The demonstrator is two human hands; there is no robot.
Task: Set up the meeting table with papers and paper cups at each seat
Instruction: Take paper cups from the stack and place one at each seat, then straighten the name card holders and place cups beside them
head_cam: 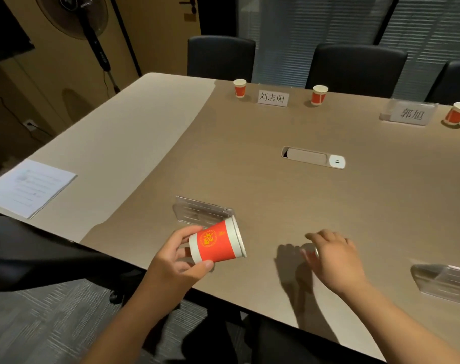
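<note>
My left hand grips a red paper cup with a white rim by its base, tipped on its side with the mouth pointing right, just above the table's near edge. My right hand hovers low over the tan table, fingers curled downward. A small pale blurred shape shows at its fingertips, and I cannot tell what that shape is. Three more red cups stand upright along the far side: one on the left, one in the middle, one on the right. A printed paper lies at the left end.
Two name cards stand at the far seats. Clear card holders sit near me and at the right. A socket hatch is set mid-table. Dark chairs line the far side, with another at my left.
</note>
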